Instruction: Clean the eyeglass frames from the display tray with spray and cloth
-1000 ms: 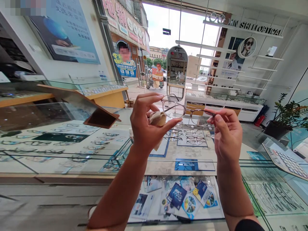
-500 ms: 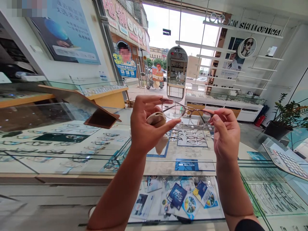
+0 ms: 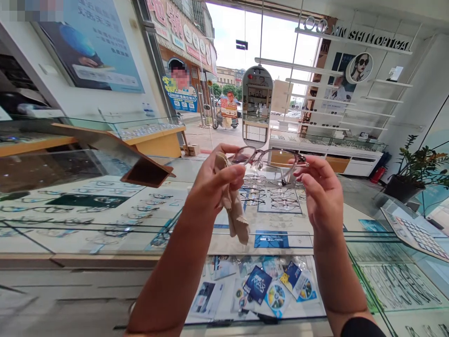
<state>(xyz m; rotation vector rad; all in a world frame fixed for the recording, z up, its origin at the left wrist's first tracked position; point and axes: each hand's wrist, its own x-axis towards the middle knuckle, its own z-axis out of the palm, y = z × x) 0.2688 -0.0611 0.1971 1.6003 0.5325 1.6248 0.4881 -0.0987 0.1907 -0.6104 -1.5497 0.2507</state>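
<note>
My left hand [image 3: 213, 185] pinches a beige cloth [image 3: 235, 213] against one end of the glasses [image 3: 270, 161]; my right hand [image 3: 321, 196] grips the other end, fingers closed; both are raised above the glass tabletop [image 3: 105, 210].

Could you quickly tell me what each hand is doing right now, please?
Left hand: closed, fingers pinching the cleaning cloth and one end of the glasses.
Right hand: closed, fingers pinching the other end.
</note>
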